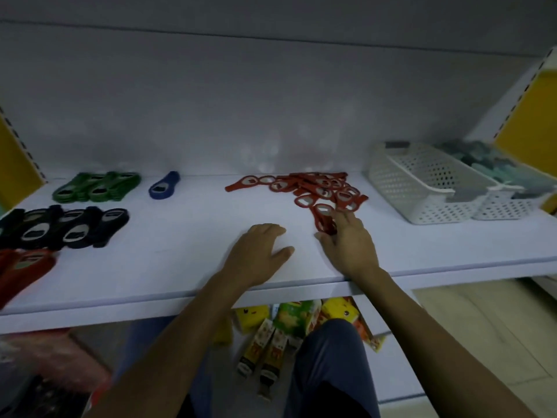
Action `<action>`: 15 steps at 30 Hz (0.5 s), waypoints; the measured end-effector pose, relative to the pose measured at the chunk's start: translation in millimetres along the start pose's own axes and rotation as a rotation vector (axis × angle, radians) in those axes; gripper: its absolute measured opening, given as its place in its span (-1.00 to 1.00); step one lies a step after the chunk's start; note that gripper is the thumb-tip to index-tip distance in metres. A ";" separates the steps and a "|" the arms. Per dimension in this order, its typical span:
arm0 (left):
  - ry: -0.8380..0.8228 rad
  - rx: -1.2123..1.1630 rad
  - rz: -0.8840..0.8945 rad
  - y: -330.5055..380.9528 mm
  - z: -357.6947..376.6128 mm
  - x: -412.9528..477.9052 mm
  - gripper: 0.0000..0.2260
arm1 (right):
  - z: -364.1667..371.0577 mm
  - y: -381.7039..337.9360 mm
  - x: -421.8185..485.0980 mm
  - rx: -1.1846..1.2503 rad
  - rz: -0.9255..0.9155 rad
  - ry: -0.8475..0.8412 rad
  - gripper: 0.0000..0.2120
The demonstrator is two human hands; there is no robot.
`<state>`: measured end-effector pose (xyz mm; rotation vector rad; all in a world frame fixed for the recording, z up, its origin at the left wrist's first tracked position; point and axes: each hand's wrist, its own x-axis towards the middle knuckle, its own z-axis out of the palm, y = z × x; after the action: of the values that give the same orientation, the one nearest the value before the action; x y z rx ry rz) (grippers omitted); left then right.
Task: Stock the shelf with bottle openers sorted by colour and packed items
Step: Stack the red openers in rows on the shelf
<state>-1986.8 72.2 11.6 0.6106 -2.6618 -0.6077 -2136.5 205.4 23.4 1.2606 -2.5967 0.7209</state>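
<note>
A loose pile of thin red bottle openers [313, 185] lies on the white shelf [168, 267], right of centre. My right hand [349, 242] rests at the pile's near end, fingers closed around one red opener [324, 218]. My left hand [259, 251] lies flat on the bare shelf beside it, holding nothing. On the left sit sorted groups: green openers [96, 187], a single blue opener [164, 186], black openers [64, 226] and thick red openers [21, 267] at the left edge.
Two white perforated baskets [422, 188] stand at the shelf's right end, the far one holding grey-green items [494, 167]. Packed items in yellow and green wrappers [289, 324] lie on the floor below, by my knees. Yellow side panels flank the shelf.
</note>
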 end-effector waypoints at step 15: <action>0.078 0.071 0.138 8.6 -0.6 10.8 -0.38 | -10.0 -7.4 3.4 0.462 0.289 0.290 -0.73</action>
<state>-1998.5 73.9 18.7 0.4545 -2.6350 -0.4436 -2133.5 204.1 35.8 0.7902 -2.4684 1.5013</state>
